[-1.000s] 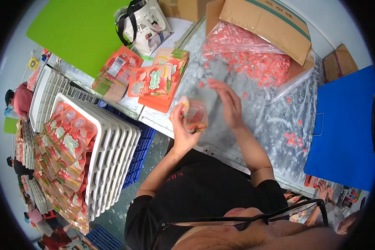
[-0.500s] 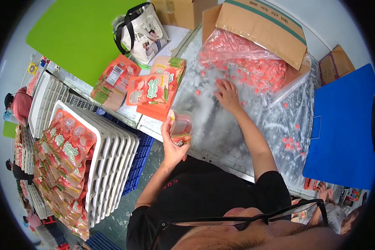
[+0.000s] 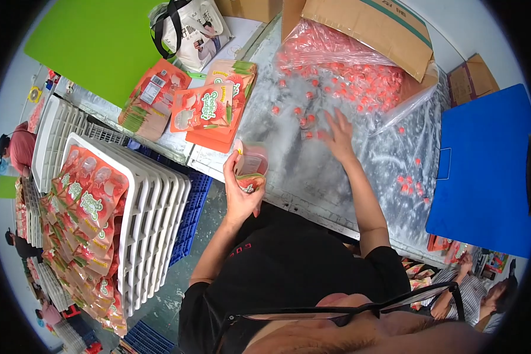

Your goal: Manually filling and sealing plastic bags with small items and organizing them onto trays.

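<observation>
My left hand [image 3: 241, 199] is closed round a red and green printed pouch [image 3: 251, 183] at the table's near edge. A clear plastic container [image 3: 255, 158] sits at the pouch's mouth; how far it reaches inside is hidden. My right hand [image 3: 340, 140], fingers spread, is over the metal tabletop [image 3: 295, 177]. Just left of its fingertips lie a few red wrapped candies [image 3: 307, 121]. Beyond it, a heap of these candies [image 3: 366, 88] spills out of a clear plastic liner [image 3: 336, 50] in a cardboard box [image 3: 366, 26] tipped towards me.
Flat printed pouches [image 3: 203, 109] lie left of my hands, near a white tote bag [image 3: 197, 35] and a green board [image 3: 100, 53]. White stacked trays [image 3: 153, 218] hold filled pouches at left. A blue board [image 3: 484, 177] stands right. Other people work at both sides.
My right hand has moved right and nearer across the tabletop, and more loose candies now lie beside it, apart from the heap. The left hand keeps its hold on the pouch.
</observation>
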The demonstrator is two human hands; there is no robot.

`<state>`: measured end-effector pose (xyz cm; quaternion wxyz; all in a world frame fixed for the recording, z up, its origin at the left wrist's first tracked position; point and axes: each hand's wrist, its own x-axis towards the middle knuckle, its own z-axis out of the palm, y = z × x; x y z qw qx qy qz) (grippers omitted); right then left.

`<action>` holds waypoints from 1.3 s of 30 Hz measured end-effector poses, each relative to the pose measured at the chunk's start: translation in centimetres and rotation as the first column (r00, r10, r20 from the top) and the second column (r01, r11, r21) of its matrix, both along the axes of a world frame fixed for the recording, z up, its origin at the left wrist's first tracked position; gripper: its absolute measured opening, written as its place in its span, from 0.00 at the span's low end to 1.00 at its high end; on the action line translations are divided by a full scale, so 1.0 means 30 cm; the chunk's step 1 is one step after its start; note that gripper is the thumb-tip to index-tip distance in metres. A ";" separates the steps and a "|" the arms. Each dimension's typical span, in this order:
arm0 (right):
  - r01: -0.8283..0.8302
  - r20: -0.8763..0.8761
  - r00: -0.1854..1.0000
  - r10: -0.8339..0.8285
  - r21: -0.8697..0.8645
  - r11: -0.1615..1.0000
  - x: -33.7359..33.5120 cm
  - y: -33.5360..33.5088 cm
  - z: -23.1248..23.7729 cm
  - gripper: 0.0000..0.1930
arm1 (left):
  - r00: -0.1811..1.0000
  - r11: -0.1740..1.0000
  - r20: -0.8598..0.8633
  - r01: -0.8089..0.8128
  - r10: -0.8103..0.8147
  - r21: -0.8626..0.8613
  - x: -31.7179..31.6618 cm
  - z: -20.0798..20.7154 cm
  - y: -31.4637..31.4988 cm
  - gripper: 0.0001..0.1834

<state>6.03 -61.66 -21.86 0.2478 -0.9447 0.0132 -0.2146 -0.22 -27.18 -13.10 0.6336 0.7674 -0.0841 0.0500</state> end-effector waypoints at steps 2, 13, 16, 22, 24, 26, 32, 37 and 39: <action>-0.055 -0.152 0.988 0.035 -0.131 0.990 0.004 0.080 0.039 0.33 | 0.999 0.999 0.040 0.008 -0.009 0.038 -0.004 -0.002 0.006 0.50; 0.120 -0.029 0.992 -0.120 0.004 0.993 0.006 0.188 -0.025 0.29 | 0.998 0.996 0.013 0.058 -0.059 0.066 0.006 -0.005 0.003 0.51; 0.071 -0.012 0.997 -0.071 0.017 0.997 -0.005 0.166 -0.081 0.30 | 0.994 0.994 0.088 0.055 -0.063 0.099 0.011 -0.004 -0.005 0.51; -0.049 0.030 0.998 0.053 -0.117 0.992 0.030 0.233 0.117 0.39 | 0.999 0.999 -0.053 0.005 -0.007 -0.035 0.000 -0.012 0.004 0.49; -0.126 -0.032 0.992 0.122 -0.247 0.961 0.078 0.224 0.117 0.40 | 0.999 0.999 -0.033 0.036 -0.037 -0.025 0.003 0.004 0.000 0.49; -0.265 -0.059 0.964 0.259 -0.229 0.937 0.119 0.204 0.068 0.32 | 0.999 0.999 -0.016 0.038 -0.039 -0.030 0.016 0.010 -0.005 0.50; -0.372 0.072 0.916 0.394 -0.215 0.903 0.060 0.208 0.060 0.14 | 0.998 0.994 -0.037 0.054 -0.057 -0.090 0.033 0.006 -0.007 0.53; -0.248 0.062 0.968 0.244 0.070 0.966 0.025 0.194 0.002 0.08 | 0.988 0.995 0.126 0.081 -0.089 0.067 0.059 0.024 -0.025 0.54; -0.168 -0.002 0.984 0.180 0.346 0.923 0.024 0.183 0.026 0.07 | 0.988 0.993 0.120 0.082 -0.093 0.088 0.061 0.024 -0.022 0.54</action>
